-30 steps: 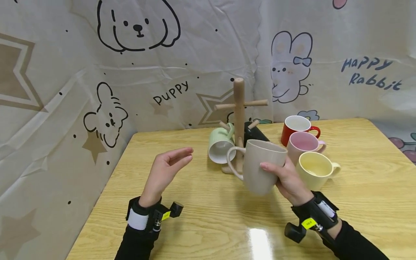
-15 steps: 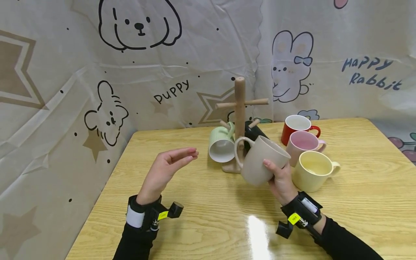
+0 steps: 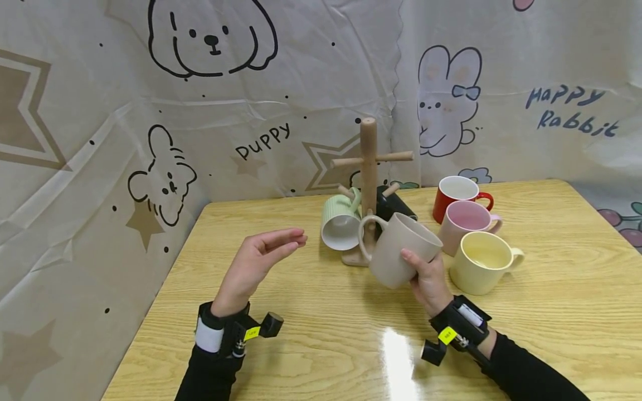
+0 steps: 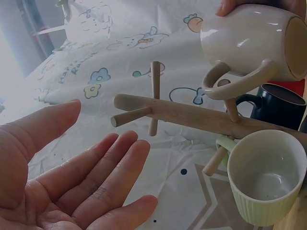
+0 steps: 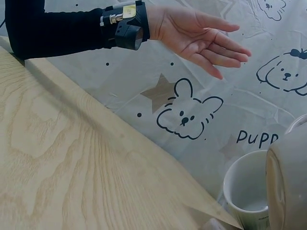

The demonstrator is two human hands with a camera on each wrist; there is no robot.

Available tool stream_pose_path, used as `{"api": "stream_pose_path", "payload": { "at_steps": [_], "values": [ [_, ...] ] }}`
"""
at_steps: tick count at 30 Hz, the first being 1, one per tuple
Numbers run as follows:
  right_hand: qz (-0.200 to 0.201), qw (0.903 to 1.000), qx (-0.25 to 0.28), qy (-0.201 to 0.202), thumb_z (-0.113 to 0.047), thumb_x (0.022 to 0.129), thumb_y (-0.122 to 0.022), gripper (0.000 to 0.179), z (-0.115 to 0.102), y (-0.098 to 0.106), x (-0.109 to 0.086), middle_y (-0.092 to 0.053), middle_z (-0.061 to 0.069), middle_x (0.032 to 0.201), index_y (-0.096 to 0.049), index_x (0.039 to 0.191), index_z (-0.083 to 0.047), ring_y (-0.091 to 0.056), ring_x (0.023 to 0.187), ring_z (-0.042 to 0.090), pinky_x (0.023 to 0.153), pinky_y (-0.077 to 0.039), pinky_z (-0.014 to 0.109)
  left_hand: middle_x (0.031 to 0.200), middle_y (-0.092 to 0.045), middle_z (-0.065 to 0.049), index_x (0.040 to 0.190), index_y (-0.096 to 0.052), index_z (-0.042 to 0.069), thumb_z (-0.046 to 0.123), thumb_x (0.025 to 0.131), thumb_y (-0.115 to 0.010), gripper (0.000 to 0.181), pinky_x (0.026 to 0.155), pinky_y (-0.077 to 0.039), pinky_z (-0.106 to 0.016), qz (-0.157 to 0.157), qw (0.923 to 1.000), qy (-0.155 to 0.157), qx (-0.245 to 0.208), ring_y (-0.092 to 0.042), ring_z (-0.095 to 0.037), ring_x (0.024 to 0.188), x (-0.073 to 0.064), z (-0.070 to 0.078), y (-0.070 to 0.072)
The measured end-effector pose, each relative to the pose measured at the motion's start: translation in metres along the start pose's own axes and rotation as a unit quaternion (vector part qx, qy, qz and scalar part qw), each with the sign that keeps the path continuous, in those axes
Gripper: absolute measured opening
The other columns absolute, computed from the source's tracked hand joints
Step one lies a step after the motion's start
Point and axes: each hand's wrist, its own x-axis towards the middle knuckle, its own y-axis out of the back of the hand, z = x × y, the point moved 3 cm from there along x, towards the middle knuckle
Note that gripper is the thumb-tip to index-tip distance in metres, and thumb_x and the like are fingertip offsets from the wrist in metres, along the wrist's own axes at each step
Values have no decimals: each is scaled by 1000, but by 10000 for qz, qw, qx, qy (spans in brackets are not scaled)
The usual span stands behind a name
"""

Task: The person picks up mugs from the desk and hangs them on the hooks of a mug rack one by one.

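Observation:
My right hand [image 3: 431,281] grips a beige mug [image 3: 401,250] by its body, thumb on the near side. The mug is tilted in front of a wooden mug tree [image 3: 368,167], its handle pointing left. In the left wrist view that handle [image 4: 244,84] overlaps the tip of a lower peg [image 4: 231,108]; whether the peg is inside the loop I cannot tell. My left hand [image 3: 263,259] hovers left of the tree with extended fingers, holding nothing. A light green ribbed mug [image 3: 341,223] hangs on the tree's left, and a black mug [image 3: 393,206] is behind the beige one.
To the right, a red mug [image 3: 456,195], a pink mug [image 3: 466,225] and a yellow mug [image 3: 484,262] stand in a row on the wooden table [image 3: 321,345]. Two upper pegs stick out sideways from the tree. A printed cloth [image 3: 301,67] hangs behind the table.
The beige mug has gone from nearly upright to tilted, its handle now closer to the tree's post. My right hand has shifted slightly left; the left hand has barely moved.

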Motion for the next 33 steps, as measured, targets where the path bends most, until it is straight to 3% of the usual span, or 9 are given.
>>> {"api": "stream_pose_path", "payload": {
  "at_steps": [15, 25, 33],
  "values": [
    [104, 9997, -106, -180, -4, 81, -60, 46, 4, 1, 0, -51, -6, 109, -40, 118, -23, -50, 102, 11, 91, -40, 31, 119, -63, -9, 120, -60, 7, 25, 89, -60, 36, 101, -42, -32, 103, 9998, -11, -174, -60, -11, 109, -1, 2, -2],
    [230, 9992, -112, -308, -4, 81, -59, 47, 7, 3, 2, -47, -4, 112, -39, 118, -26, -46, 104, 13, 94, -36, 33, 118, -63, -10, 120, -59, 5, 25, 89, -60, 37, 102, -41, -37, 8, 9999, 16, -138, -60, -11, 108, 0, 1, -5],
    [181, 9996, -103, -215, -4, 81, -60, 47, 8, 3, 4, -48, -4, 113, -39, 118, -24, -47, 104, 13, 94, -37, 33, 118, -63, -10, 119, -60, 6, 26, 89, -60, 36, 102, -41, -37, -5, 9999, -8, -154, -60, -11, 108, 0, 0, -5]
  ]
}}
